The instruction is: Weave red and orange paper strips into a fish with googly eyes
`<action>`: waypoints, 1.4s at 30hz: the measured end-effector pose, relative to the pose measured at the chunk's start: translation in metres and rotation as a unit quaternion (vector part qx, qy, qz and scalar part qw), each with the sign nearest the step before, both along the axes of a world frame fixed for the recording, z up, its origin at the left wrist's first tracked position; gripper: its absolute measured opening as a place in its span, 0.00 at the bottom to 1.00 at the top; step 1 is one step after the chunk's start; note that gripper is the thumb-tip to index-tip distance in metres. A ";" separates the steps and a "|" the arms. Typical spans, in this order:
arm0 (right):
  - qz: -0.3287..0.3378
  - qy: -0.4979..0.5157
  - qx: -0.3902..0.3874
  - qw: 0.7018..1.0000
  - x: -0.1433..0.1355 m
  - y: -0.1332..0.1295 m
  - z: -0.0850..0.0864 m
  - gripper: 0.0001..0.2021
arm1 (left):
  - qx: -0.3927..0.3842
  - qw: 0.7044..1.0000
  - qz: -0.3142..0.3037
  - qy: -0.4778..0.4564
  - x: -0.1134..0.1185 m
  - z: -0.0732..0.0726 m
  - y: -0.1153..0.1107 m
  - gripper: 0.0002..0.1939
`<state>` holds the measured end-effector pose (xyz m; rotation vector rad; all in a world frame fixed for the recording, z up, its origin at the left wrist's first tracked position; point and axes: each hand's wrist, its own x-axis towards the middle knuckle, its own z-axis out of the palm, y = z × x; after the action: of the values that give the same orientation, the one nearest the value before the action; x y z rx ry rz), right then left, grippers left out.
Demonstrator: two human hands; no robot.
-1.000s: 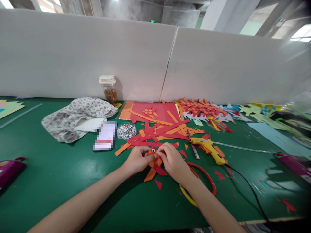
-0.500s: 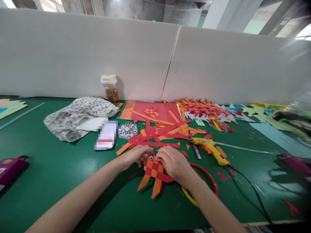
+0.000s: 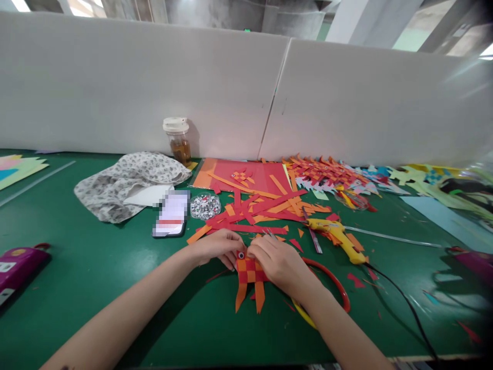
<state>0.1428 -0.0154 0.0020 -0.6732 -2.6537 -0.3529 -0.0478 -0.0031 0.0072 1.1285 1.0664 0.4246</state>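
Note:
A woven paper fish in red and orange checks is held above the green table, its two orange strips hanging toward me. One googly eye shows at its upper left. My left hand is closed at the fish's upper left edge, by the eye. My right hand pinches its top right side and covers that part. Just beyond my hands lie loose red and orange paper strips. Scissors with red and yellow handles appear partly under my right forearm, though the forearm hides much of them.
A yellow hot glue gun with a black cord lies to the right. A phone, a dish of googly eyes, a patterned cloth and a lidded cup are at the left. Finished woven fish are piled at the back right.
The paper fish has turned slightly, so its orange strips now hang straighter down and have shifted right. Both hands keep their hold. The whole view has shifted slightly.

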 end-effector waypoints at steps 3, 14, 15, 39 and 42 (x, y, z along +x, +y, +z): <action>-0.005 -0.005 0.002 1.000 -0.001 0.000 -0.002 0.11 | 0.011 1.000 0.007 0.003 0.001 -0.002 0.000 0.04; -0.034 0.023 -0.023 0.999 -0.004 0.000 -0.004 0.11 | 0.034 0.997 0.066 0.013 0.009 -0.008 -0.002 0.05; -0.035 0.028 -0.031 0.999 -0.004 -0.001 -0.004 0.11 | 0.035 0.997 0.074 0.013 0.009 -0.008 -0.001 0.05; -0.123 0.143 -0.196 0.962 -0.005 -0.002 0.000 0.06 | 0.069 0.995 0.075 0.010 0.001 -0.005 -0.002 0.07; -0.128 0.141 -0.202 0.961 -0.006 -0.002 0.000 0.06 | 0.069 0.995 0.075 0.009 0.001 -0.005 -0.002 0.07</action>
<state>0.1371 -0.0171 0.0016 -1.1081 -2.3817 0.2170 -0.0467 -0.0048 0.0019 1.1796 1.1556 0.6171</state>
